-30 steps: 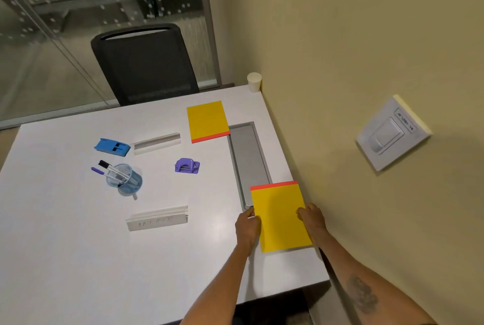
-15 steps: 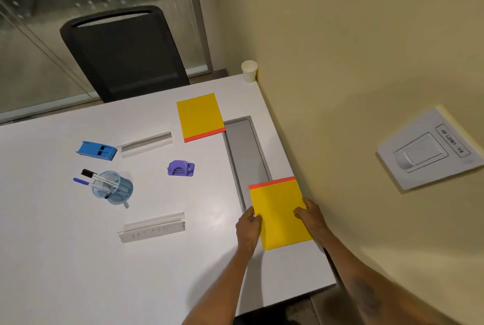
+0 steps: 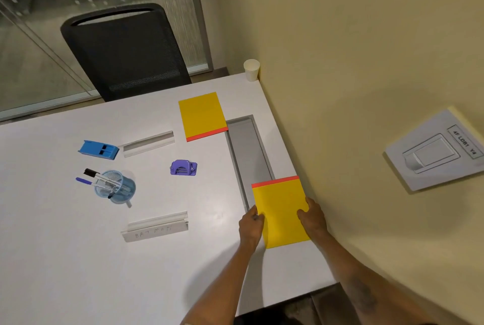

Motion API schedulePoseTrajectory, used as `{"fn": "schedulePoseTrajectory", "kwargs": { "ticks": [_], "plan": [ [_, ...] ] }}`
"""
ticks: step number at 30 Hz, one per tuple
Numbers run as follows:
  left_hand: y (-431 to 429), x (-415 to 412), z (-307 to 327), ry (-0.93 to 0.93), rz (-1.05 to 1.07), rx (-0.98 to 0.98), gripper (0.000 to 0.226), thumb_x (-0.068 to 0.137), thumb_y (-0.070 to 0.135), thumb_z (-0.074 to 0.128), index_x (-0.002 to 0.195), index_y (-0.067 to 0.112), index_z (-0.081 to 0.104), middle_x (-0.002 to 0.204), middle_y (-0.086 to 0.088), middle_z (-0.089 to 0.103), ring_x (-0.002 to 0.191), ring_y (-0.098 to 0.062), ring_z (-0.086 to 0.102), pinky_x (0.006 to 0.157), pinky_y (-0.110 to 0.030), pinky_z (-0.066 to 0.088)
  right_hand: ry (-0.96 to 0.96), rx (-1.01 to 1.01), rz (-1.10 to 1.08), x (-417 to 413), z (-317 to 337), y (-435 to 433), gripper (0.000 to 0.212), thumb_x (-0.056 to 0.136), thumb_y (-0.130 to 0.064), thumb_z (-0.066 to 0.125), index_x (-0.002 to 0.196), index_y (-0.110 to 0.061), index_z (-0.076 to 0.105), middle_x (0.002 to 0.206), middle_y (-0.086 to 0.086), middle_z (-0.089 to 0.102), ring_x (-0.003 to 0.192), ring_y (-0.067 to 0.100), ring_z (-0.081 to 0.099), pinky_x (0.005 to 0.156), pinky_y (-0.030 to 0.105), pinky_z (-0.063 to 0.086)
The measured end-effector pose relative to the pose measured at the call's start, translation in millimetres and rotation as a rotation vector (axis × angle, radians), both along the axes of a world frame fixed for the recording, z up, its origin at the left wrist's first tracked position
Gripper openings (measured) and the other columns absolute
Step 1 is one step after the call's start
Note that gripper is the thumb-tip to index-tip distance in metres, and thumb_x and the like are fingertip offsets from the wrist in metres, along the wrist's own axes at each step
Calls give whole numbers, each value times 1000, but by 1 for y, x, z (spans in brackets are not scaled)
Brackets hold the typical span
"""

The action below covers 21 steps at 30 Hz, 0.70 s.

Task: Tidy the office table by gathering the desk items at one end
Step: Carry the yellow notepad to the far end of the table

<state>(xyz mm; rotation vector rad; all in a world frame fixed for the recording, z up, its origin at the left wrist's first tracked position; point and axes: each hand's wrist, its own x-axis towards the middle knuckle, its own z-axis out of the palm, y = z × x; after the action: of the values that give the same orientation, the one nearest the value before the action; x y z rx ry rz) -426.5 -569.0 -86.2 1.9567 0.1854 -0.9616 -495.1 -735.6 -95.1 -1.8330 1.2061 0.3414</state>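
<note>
A yellow notepad point(image 3: 280, 209) with a red top strip lies at the table's near right, partly over the cable tray's end. My left hand point(image 3: 251, 225) grips its left edge and my right hand point(image 3: 313, 217) grips its right edge, thumb on top. A second yellow notepad point(image 3: 203, 115) lies farther back. A purple hole punch point(image 3: 183, 167), a blue stapler point(image 3: 98, 150), a blue pen cup point(image 3: 115, 188) with markers, and two white name plates point(image 3: 148, 140) point(image 3: 155, 226) are spread over the white table point(image 3: 65, 259).
A grey recessed cable tray point(image 3: 248, 152) runs along the table's right side by the wall. A paper cup point(image 3: 251, 70) stands in the far right corner. A black office chair point(image 3: 125, 52) sits behind the table. A wall switch point(image 3: 434, 149) is on the right.
My view has shifted a little. Both hands stay on the near yellow notepad, which has not visibly moved on the table.
</note>
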Motion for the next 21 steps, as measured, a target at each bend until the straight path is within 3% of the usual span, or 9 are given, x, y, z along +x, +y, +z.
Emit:
{"fn": "schedulePoseTrajectory", "kwargs": {
  "ticks": [2,4,11,13,15,17,19,21],
  "plan": [
    [1,2,1,10,-37,0,41,102,15,48,142,8,51,140,-11,59,124,-32,60,111,-38,45,15,-15,19,0,-1,2,63,97,-11,51,154,-8,27,156,14,37,140,35,41,112,43,39],
    [2,2,5,16,-94,-5,39,102,15,48,140,8,52,134,-14,63,118,-34,63,107,-46,49,30,-28,35,1,0,4,63,97,-11,51,155,-8,26,157,14,35,141,34,40,112,43,39],
    [11,6,14,-2,-203,0,33,99,11,51,131,7,57,129,-14,64,118,-33,62,104,-43,50,51,-124,122,10,8,15,63,97,-13,52,155,-10,25,160,10,29,146,31,34,115,42,34],
    [16,8,19,-3,-179,-3,23,98,10,52,118,9,63,125,-12,65,116,-30,62,99,-39,49,47,-142,134,15,11,19,63,98,-13,52,155,-10,26,160,10,29,146,31,34,115,43,34],
    [21,14,26,-32,-163,8,16,99,13,53,97,25,63,119,-11,64,110,-24,61,95,-32,47,35,-151,143,24,16,22,62,98,-14,51,155,-11,27,160,10,29,146,31,33,116,43,33],
    [29,22,29,-66,-146,17,17,99,14,53,109,17,67,127,-13,65,115,-24,62,100,-33,47,9,-149,150,34,19,28,62,98,-12,52,154,-10,27,160,10,30,147,31,33,117,43,32],
    [38,31,33,-98,-115,28,35,99,14,53,133,7,60,137,-13,61,126,-27,58,108,-37,45,-18,-133,158,45,23,36,62,97,-11,52,154,-10,29,160,10,31,145,31,35,116,42,35],
    [48,41,39,-111,-73,45,43,99,15,53,141,6,52,144,-12,55,131,-27,55,113,-37,41,-36,-116,174,58,27,45,61,97,-11,51,154,-11,29,160,10,31,144,32,37,115,42,36]
  ]
}}
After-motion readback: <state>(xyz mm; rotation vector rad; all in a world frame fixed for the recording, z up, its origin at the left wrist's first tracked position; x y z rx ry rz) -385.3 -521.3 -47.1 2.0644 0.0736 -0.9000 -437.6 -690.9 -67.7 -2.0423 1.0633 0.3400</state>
